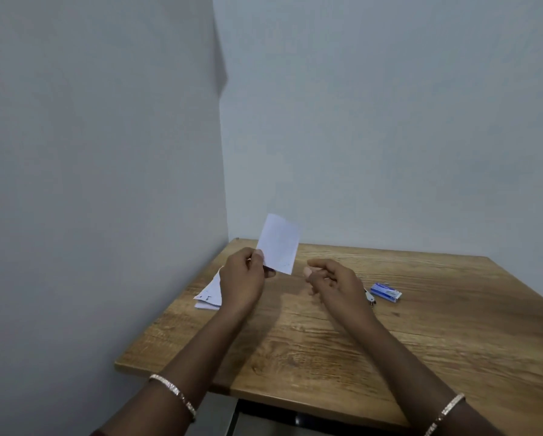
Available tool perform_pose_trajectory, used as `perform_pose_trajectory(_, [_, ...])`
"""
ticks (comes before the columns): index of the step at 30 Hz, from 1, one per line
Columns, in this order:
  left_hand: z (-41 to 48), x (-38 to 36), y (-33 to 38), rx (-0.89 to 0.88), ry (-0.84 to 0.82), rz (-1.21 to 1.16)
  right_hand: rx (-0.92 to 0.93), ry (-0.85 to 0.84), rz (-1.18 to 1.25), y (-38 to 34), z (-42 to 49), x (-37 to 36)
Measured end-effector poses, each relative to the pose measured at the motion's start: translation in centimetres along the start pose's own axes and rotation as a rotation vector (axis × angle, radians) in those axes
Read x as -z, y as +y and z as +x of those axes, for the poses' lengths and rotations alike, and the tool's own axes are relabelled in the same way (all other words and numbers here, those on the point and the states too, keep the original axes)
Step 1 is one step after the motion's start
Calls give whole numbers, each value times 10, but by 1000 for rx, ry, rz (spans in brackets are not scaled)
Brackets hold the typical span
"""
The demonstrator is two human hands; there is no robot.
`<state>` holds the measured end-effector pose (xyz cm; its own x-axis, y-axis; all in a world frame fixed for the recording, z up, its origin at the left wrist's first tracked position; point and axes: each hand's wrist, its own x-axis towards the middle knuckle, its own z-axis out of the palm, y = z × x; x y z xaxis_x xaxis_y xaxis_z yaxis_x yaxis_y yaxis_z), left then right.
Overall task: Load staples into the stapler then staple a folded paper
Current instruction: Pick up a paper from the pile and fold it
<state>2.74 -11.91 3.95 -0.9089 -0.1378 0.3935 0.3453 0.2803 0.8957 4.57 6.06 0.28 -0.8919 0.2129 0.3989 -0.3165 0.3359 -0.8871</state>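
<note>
Near the centre of the frame, the left hand (243,280) pinches a folded paper (279,243) by its lower left corner, holding it upright above the wooden desk (358,341). The right hand (330,278) hovers just beside it, empty, fingers loosely curled and grasping nothing.

A small blue staple box (386,292) lies to the right of centre on the desk. Just left of it, mostly hidden behind the right hand, sits a small metallic object (369,298) that may be the stapler; too little shows to be sure. A loose pile of other papers (209,295) lies at the left edge of the desk, beneath the left wrist.

Whether staples are loaded cannot be told from here. The risks seem to be these: the paper is held by one corner only, so the fold could spring open or the sheet could slip when the stapler is pressed against it. Reaching right for the stapler, the hand could nudge the staple box and spill it. If the stapler is empty or the strip is seated badly, it would jam or fire nothing.
</note>
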Motion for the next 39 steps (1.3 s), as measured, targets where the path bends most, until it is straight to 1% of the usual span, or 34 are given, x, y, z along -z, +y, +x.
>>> perform_pose_trajectory(2, [-17,-11,8,116,-95,-205,-160,-14,217,-8,-3,9])
perform_pose_trajectory(3, [-24,-17,11,145,-131,-262,-189,-13,290,-12,-5,16])
perform_pose_trajectory(5, [-36,-25,15,177,-212,-340,-175,4,364,-19,-9,29])
perform_pose_trajectory(8, [-51,-37,19,195,-306,-427,-112,51,375,-26,-17,47])
perform_pose_trajectory(11, [-57,-47,15,173,-328,-374,-69,78,344,-26,-21,61])
perform_pose_trajectory(14, [-52,-58,13,127,-272,-365,-58,77,298,-20,-20,72])
perform_pose_trajectory(16, [-44,-63,13,102,-271,-383,-65,66,272,-14,-17,76])
perform_pose_trajectory(19, [-29,-71,15,59,-339,-401,-79,39,282,-7,-10,78])
perform_pose_trajectory(21, [-19,-77,15,48,-353,-409,-83,21,287,-6,-3,80])
perform_pose_trajectory(23, [-11,-85,15,63,-366,-426,-76,7,293,-4,5,81])
perform_pose_trajectory(26, [3,-96,15,95,-402,-435,-68,33,314,1,20,84])
perform_pose_trajectory(29, [21,-104,11,109,-491,-459,-73,51,326,6,35,84])
perform_pose_trajectory(32, [39,-109,5,45,-580,-391,-118,73,313,13,50,85])
perform_pose_trajectory(39, [57,-121,-15,32,-608,-409,-178,61,404,36,67,86])
